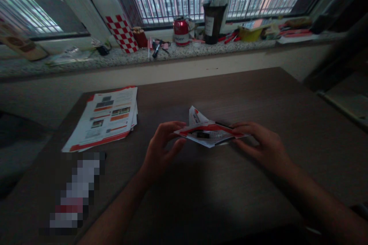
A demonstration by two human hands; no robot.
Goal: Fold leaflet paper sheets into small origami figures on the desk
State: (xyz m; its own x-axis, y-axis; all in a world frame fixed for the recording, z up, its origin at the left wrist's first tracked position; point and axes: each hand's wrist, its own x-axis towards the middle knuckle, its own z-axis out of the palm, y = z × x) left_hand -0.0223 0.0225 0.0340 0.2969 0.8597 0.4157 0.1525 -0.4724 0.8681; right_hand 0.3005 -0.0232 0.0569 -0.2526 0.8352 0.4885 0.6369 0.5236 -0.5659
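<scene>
A paper boat (pixel 211 132), folded from a white printed sheet with red and black bands, is between my two hands above the middle of the table. One pointed flap stands up at its far left, and its middle is spread into a diamond shape. My left hand (pixel 163 145) holds the left tip, fingers behind and thumb on the near side. At the opposite tip, my right hand (pixel 261 143) grips the paper between fingers and thumb. Whether the underside touches the table cannot be made out.
A stack of printed sheets (pixel 106 118) lies on the table (pixel 258 92) at the left. Nearer me is a pixelated, long object (pixel 76 193). The windowsill (pixel 172 55) holds a checkered bottle (pixel 122 32), a red can (pixel 181 32), a dark cup (pixel 213 23) and small clutter.
</scene>
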